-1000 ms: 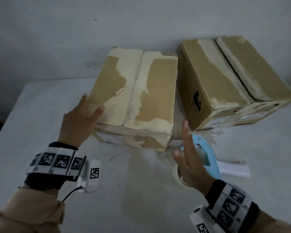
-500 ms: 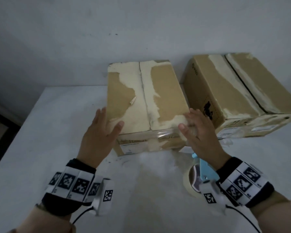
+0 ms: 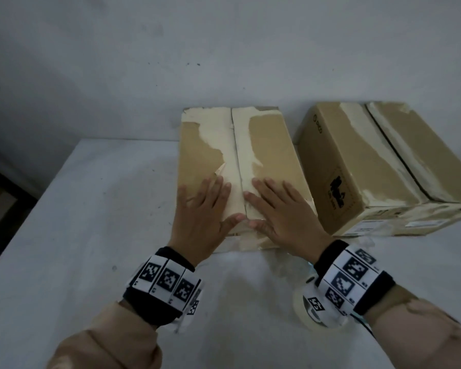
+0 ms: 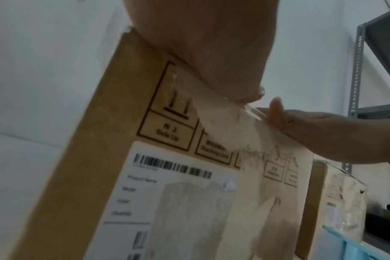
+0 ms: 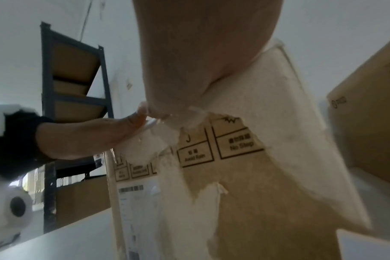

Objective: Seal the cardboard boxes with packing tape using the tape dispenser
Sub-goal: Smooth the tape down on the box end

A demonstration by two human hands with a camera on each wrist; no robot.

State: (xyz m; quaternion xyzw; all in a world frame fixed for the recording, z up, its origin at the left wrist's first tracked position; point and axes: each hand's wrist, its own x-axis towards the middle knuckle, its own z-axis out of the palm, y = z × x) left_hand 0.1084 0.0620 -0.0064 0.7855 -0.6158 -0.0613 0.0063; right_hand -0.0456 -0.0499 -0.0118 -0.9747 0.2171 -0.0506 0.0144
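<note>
Flat and spread, the left hand (image 3: 201,217) and right hand (image 3: 282,217) press on the near end of the near box (image 3: 272,145), one on each flap beside the centre seam, gripping nothing. Behind the right wrist the tape dispenser (image 3: 308,314) lies on the white table (image 3: 91,235). A second box (image 3: 357,161) sits just right.

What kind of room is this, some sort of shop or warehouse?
Probably a stockroom or packing area: labelled cardboard boxes on a white table, a tape roll, and metal shelving holding more cartons.
</note>
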